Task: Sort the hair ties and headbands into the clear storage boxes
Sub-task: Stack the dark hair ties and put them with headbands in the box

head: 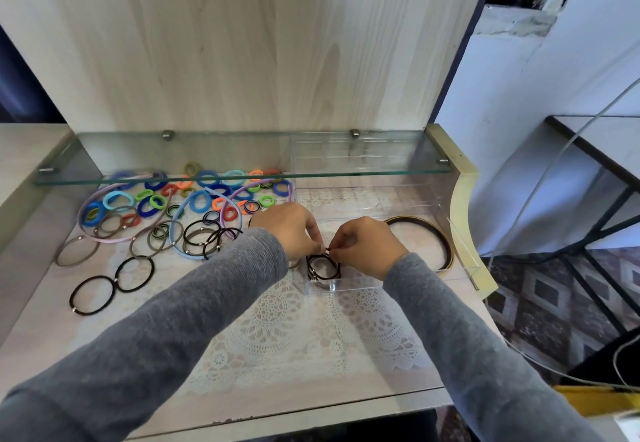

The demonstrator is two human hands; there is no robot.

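Note:
My left hand (289, 228) and my right hand (367, 246) meet over a small clear box (332, 286) and pinch together the top of a bundle of thin black hair ties (322, 267), which hangs into the box. A larger clear box (377, 199) stands behind it, under the glass shelf. A brown and gold headband (438, 239) lies inside a clear box at the right. Many coloured hair ties (207, 196), blue and pink headbands (180, 234) and loose black and grey ties (133, 273) are spread on the table to the left.
A glass shelf (225, 175) runs across above the back of the table at low height. A wooden panel rises behind it. A lace cloth (294, 331) covers the table. The table's edge is at the right, with cables and a patterned floor beyond.

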